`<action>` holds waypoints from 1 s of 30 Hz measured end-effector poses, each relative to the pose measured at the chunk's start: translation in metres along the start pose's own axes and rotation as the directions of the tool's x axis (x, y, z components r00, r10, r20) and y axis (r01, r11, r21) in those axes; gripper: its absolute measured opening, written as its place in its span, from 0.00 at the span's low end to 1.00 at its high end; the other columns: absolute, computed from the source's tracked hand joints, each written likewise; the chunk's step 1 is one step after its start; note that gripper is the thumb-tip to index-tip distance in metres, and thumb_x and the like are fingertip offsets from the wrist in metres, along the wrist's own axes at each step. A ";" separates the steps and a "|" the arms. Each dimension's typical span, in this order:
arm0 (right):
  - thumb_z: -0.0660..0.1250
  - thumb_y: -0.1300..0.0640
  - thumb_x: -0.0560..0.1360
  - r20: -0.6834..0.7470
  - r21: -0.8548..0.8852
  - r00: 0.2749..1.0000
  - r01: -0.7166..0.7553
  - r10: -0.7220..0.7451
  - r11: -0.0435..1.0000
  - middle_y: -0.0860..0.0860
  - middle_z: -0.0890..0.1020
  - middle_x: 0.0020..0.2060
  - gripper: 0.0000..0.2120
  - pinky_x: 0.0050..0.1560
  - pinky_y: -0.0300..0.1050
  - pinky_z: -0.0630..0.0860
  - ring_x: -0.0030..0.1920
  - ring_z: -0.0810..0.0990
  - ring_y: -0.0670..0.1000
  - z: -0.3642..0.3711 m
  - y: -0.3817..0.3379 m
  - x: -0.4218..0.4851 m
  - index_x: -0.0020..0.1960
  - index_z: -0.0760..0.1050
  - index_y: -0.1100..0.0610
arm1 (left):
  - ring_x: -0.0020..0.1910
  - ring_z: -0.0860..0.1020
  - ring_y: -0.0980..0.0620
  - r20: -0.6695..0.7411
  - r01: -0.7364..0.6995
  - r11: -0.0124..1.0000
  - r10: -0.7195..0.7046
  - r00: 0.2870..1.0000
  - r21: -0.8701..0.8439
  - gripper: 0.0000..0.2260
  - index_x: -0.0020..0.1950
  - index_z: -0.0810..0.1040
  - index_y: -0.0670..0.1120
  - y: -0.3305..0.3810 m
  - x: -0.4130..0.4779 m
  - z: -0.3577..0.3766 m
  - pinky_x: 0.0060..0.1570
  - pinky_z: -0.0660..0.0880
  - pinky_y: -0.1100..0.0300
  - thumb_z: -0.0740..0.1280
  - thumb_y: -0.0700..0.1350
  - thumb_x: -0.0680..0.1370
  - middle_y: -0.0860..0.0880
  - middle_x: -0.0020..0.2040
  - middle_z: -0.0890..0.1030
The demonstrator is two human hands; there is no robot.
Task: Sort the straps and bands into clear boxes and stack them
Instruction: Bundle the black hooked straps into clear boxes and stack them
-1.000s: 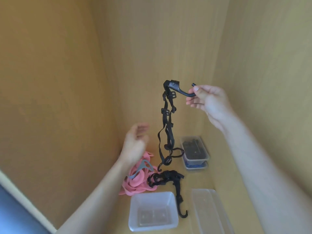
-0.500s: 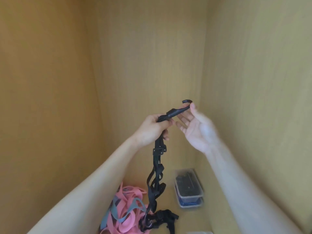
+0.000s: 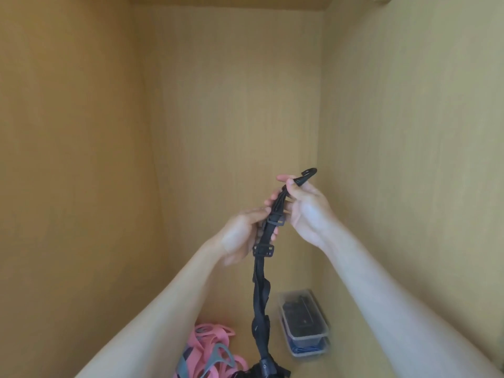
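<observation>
A long black strap point(image 3: 261, 296) with buckles and a hook end hangs down in front of me inside a wooden cabinet. My right hand point(image 3: 305, 208) pinches its top just below the hook point(image 3: 308, 175). Slightly lower, my left hand point(image 3: 245, 236) grips the same strap near a buckle. The strap's lower end reaches a bundle of black straps point(image 3: 264, 371) at the frame's bottom edge. Pink and grey bands point(image 3: 210, 353) lie in a pile on the cabinet floor at lower left.
Two stacked clear lidded boxes point(image 3: 304, 323) sit in the back right corner, the top one holding dark straps, the bottom one something blue. Wooden cabinet walls point(image 3: 81, 159) close in on the left, back and right.
The camera has tilted up, so the open box and lid on the floor left the frame. My left hand rose and took hold of the strap, then slid down it below my right hand.
</observation>
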State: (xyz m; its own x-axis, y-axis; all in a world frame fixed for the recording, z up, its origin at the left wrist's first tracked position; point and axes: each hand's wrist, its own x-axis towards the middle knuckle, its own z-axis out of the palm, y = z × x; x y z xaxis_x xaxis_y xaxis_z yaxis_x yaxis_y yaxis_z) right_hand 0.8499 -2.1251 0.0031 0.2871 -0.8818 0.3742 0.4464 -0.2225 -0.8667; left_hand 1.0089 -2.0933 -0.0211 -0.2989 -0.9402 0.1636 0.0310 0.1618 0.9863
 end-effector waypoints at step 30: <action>0.51 0.58 0.83 -0.133 -0.052 0.983 0.117 -0.123 0.992 0.47 0.62 0.24 0.16 0.25 0.40 0.60 0.25 0.56 0.47 -0.024 -0.097 0.030 0.53 0.76 0.60 | 0.36 0.82 0.47 -0.312 0.305 0.952 -0.282 0.907 0.026 0.09 0.57 0.81 0.42 -0.145 -0.009 -0.088 0.40 0.78 0.56 0.66 0.45 0.83 0.42 0.38 0.84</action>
State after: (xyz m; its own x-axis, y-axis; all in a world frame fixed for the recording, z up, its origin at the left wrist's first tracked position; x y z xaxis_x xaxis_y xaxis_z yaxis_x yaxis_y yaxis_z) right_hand 0.7948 -2.1397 0.0903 0.1149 -0.8952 0.4306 0.4326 -0.3451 -0.8329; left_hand 1.0912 -2.1349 -0.1642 0.0177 -0.9921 -0.1239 -0.0868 -0.1249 0.9884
